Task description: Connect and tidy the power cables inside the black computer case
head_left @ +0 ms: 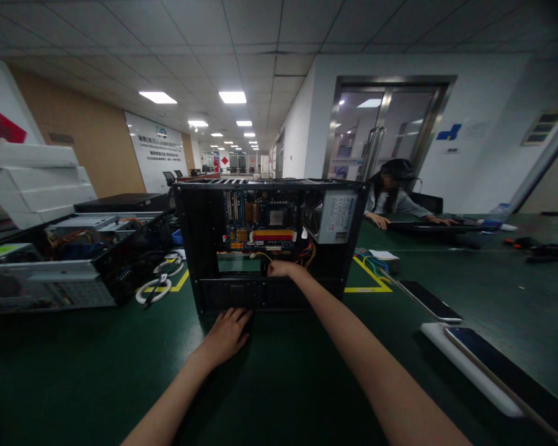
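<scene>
Open black computer box
Middle: right hand curled inside, I can't tell on what. Lower middle: left hand, fingers apart, by the box's bottom edge.

Dark lettering runs across the white wall panel, a printed label sits on the power supply, and neither comes up readable here!

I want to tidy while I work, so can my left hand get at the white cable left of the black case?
Probably yes: your left hand rests open on the green table in front of the black case, and nothing visible blocks the way to the white cable.
</scene>
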Demonstrator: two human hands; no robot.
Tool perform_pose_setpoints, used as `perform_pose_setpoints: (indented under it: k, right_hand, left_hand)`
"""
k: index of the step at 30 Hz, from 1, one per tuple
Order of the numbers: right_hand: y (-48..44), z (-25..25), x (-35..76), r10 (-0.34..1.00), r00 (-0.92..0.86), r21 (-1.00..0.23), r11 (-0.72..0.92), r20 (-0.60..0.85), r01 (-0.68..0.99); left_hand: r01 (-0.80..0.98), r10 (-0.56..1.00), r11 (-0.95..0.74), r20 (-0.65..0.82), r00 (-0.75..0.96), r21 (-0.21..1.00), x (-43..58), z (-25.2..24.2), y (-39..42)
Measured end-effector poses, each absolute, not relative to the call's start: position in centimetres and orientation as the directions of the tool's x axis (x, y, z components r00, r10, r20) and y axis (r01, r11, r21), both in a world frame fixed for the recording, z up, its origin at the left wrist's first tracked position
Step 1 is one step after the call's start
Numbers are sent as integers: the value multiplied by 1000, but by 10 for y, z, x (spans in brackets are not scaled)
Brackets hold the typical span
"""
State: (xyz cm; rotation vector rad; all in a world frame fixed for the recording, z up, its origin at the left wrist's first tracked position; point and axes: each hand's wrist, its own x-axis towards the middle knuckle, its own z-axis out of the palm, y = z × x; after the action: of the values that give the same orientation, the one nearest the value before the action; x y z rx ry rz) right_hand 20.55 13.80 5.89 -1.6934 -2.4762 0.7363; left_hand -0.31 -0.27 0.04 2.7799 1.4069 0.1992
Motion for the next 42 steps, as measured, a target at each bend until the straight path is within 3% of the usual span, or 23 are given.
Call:
perform_pose_setpoints:
  k: [5, 14, 23, 33, 42]
  right_hand:
    - [141, 57, 206, 858, -416, -344, 308, -302, 887]
    - [134, 64, 203, 804, -423, -368, 276, -418, 888]
    - [131, 69, 204, 792, -320, -292, 187, -520, 938]
    - [152, 52, 207, 809, -297, -206, 221, -507, 953]
    - [138, 62, 205, 893, -294, -351, 169, -340, 921]
  left_hand:
    - [796, 800, -600, 105, 591, 84, -3, 0, -3]
    - [802, 805, -592, 96, 585, 78, -2, 4, -6]
    - [804, 811, -585, 78, 580, 104, -1, 6, -6]
    - [805, 808, -588, 99, 580, 77, -2, 4, -6]
    - [801, 805, -593, 94, 586, 81, -1, 6, -6]
